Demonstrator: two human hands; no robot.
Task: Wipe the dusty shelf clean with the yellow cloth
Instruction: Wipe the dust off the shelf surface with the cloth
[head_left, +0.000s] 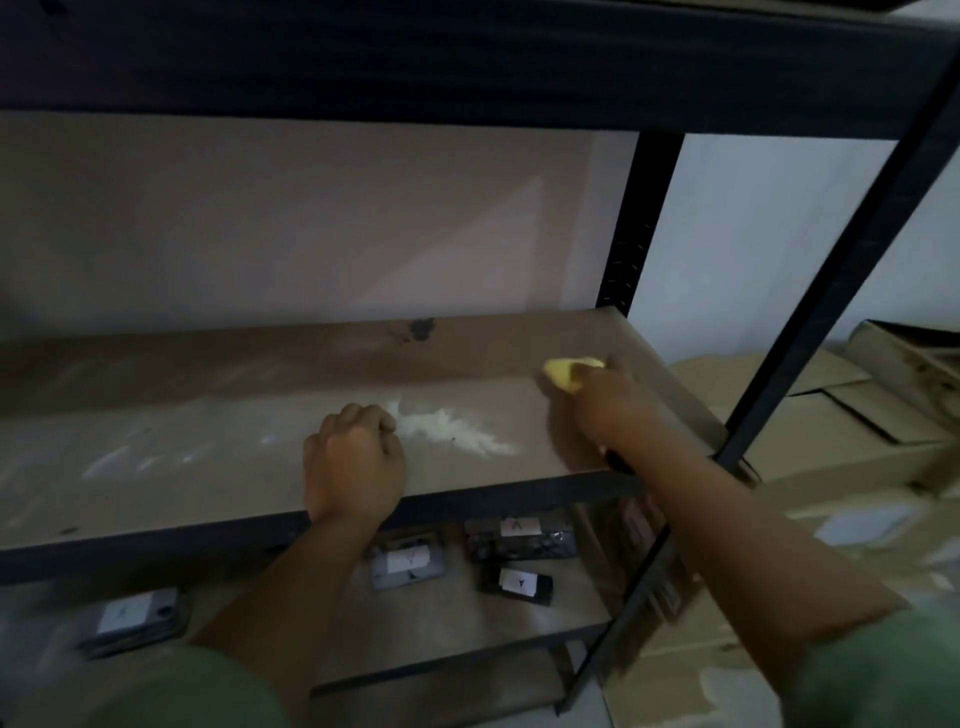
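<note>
The brown shelf board spans the view in a black metal rack. A patch of white dust lies near its front middle, with fainter smears to the left. My right hand presses the bunched yellow cloth on the right part of the board, behind and right of the dust. My left hand rests as a closed fist on the board's front edge, just left of the dust, holding nothing I can see. A dark stain marks the board's back.
A black upright stands at the back right and a slanted front post crosses by my right arm. The lower shelf holds several dark labelled devices. Cardboard boxes are stacked on the right. Another shelf hangs overhead.
</note>
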